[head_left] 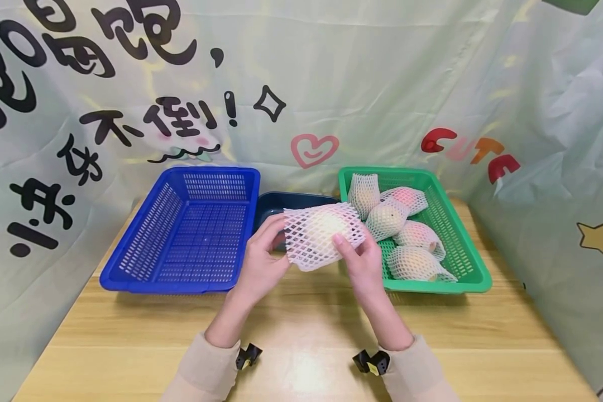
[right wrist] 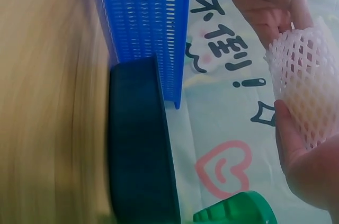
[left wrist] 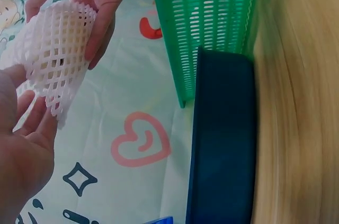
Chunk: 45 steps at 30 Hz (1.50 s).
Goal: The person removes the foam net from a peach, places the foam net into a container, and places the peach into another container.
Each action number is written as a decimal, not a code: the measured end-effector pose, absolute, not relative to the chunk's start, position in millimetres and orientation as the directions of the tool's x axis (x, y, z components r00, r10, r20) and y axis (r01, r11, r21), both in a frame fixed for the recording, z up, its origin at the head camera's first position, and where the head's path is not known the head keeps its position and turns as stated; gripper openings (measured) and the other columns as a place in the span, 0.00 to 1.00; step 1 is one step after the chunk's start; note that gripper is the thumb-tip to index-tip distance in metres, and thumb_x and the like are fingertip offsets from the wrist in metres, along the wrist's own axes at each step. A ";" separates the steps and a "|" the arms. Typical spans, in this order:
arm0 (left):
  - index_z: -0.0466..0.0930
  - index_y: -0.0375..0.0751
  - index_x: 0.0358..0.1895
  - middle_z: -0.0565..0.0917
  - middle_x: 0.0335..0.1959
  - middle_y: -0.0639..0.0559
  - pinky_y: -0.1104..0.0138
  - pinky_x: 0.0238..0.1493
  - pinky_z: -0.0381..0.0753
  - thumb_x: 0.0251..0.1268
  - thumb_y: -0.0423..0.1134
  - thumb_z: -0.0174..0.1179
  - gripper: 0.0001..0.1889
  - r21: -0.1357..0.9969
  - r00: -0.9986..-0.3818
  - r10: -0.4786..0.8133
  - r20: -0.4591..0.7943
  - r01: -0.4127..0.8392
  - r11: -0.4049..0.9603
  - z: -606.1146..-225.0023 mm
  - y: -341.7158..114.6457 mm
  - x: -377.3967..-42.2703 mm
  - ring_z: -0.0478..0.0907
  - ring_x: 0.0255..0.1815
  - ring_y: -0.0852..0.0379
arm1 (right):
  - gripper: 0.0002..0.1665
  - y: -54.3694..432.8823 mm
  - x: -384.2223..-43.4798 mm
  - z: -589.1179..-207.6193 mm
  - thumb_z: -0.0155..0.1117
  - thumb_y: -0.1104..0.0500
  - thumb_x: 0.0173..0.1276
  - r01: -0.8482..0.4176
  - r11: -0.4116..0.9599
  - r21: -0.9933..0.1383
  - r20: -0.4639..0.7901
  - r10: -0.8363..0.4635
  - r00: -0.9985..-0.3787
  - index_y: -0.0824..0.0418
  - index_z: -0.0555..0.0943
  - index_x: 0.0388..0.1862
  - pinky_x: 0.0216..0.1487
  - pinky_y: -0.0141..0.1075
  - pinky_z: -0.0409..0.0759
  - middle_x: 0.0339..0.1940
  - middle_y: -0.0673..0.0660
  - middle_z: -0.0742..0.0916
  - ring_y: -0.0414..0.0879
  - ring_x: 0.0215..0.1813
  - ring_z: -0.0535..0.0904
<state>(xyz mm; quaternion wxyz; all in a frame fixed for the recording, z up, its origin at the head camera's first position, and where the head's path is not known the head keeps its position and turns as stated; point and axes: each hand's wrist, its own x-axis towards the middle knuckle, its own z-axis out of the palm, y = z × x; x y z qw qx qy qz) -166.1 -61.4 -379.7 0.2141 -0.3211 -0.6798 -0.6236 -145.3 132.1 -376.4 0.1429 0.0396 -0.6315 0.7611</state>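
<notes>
Between both hands, over the middle of the table, is a round pale yellow fruit (head_left: 326, 224) with a pink tinge, inside a white foam net (head_left: 299, 241). My left hand (head_left: 263, 257) pinches the loose left end of the net, fingers partly hidden behind it. At the other end, my right hand (head_left: 365, 262) grips the wrapped fruit, its thumb lying across the front. The left wrist view shows the foam net (left wrist: 62, 49) stretched between the two hands. In the right wrist view the net's loose end (right wrist: 296, 49) flares towards the left hand.
On the left stands a blue basket (head_left: 178, 286) with nothing in it. A green basket (head_left: 474, 262) on the right holds several netted fruits (head_left: 413, 263). Between them, behind the hands, sits a dark blue bin (head_left: 301, 198). A printed cloth (head_left: 382, 84) hangs behind the wooden table (head_left: 301, 329).
</notes>
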 end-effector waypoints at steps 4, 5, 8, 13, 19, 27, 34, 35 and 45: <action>0.76 0.29 0.65 0.73 0.67 0.39 0.59 0.65 0.79 0.48 0.12 0.70 0.35 0.737 -0.724 0.240 0.647 0.674 0.047 -378.6 -61.5 -164.5 0.74 0.67 0.48 | 0.33 129.9 -145.1 -377.6 0.66 0.67 0.67 -0.262 -0.158 -0.952 0.239 0.148 -0.960 0.72 0.72 0.71 0.51 0.30 0.84 0.54 0.56 0.86 0.41 0.50 0.84; 0.76 0.30 0.66 0.73 0.68 0.40 0.59 0.65 0.79 0.48 0.13 0.71 0.36 0.737 -0.724 0.253 0.641 0.673 0.059 -378.3 -61.4 -164.2 0.74 0.67 0.48 | 0.33 129.4 -145.3 -378.0 0.66 0.67 0.67 -0.264 -0.158 -0.952 0.242 0.142 -0.960 0.72 0.72 0.71 0.52 0.30 0.84 0.54 0.57 0.85 0.41 0.51 0.83; 0.76 0.32 0.65 0.73 0.67 0.42 0.60 0.64 0.80 0.46 0.16 0.74 0.37 0.724 -0.720 0.272 0.639 0.682 0.104 -378.2 -61.2 -164.0 0.73 0.67 0.47 | 0.33 128.1 -145.9 -379.3 0.65 0.68 0.67 -0.274 -0.164 -0.948 0.255 0.127 -0.959 0.73 0.72 0.71 0.53 0.31 0.83 0.55 0.57 0.85 0.41 0.52 0.83; 0.76 0.34 0.67 0.73 0.67 0.44 0.62 0.67 0.76 0.41 0.21 0.80 0.42 0.690 -0.713 0.284 0.641 0.697 0.194 -378.1 -61.7 -163.8 0.72 0.68 0.48 | 0.34 125.6 -146.3 -380.8 0.65 0.69 0.67 -0.285 -0.169 -0.944 0.272 0.094 -0.958 0.74 0.71 0.71 0.54 0.32 0.84 0.57 0.61 0.84 0.43 0.53 0.83; 0.73 0.33 0.69 0.73 0.68 0.42 0.59 0.69 0.73 0.38 0.23 0.80 0.45 0.665 -0.714 0.305 0.631 0.700 0.262 -378.8 -62.5 -163.4 0.72 0.67 0.47 | 0.35 123.3 -145.0 -381.9 0.67 0.67 0.68 -0.261 -0.119 -0.958 0.256 0.059 -0.965 0.70 0.70 0.74 0.57 0.32 0.83 0.62 0.68 0.82 0.44 0.56 0.82; 0.74 0.30 0.66 0.74 0.66 0.39 0.55 0.68 0.75 0.38 0.24 0.78 0.43 0.637 -0.698 0.332 0.634 0.715 0.288 -381.0 -63.7 -164.1 0.73 0.66 0.44 | 0.35 120.2 -143.8 -383.1 0.68 0.67 0.68 -0.243 -0.086 -0.966 0.242 0.016 -0.970 0.70 0.71 0.73 0.59 0.32 0.81 0.62 0.69 0.82 0.43 0.56 0.82; 0.73 0.28 0.66 0.71 0.69 0.34 0.46 0.71 0.71 0.36 0.21 0.76 0.43 0.680 -0.746 0.330 0.578 0.664 0.310 -380.2 -65.0 -160.4 0.71 0.69 0.38 | 0.37 119.6 -144.4 -383.4 0.69 0.66 0.68 -0.230 -0.042 -0.972 0.231 -0.013 -0.973 0.69 0.70 0.75 0.58 0.32 0.82 0.64 0.67 0.82 0.46 0.59 0.81; 0.73 0.28 0.67 0.70 0.70 0.34 0.45 0.72 0.70 0.36 0.21 0.76 0.44 0.687 -0.754 0.327 0.570 0.655 0.313 -379.9 -65.1 -160.0 0.70 0.70 0.37 | 0.38 119.6 -144.5 -383.3 0.69 0.66 0.68 -0.233 -0.043 -0.972 0.234 -0.015 -0.972 0.68 0.69 0.75 0.58 0.33 0.82 0.65 0.67 0.81 0.47 0.59 0.81; 0.70 0.29 0.69 0.73 0.67 0.35 0.47 0.73 0.69 0.39 0.26 0.78 0.45 0.677 -0.745 0.318 0.586 0.666 0.314 -380.6 -64.3 -161.1 0.72 0.69 0.39 | 0.33 121.5 -144.6 -381.5 0.68 0.65 0.70 -0.237 -0.064 -0.969 0.238 -0.008 -0.971 0.70 0.71 0.72 0.57 0.34 0.83 0.61 0.68 0.83 0.47 0.56 0.83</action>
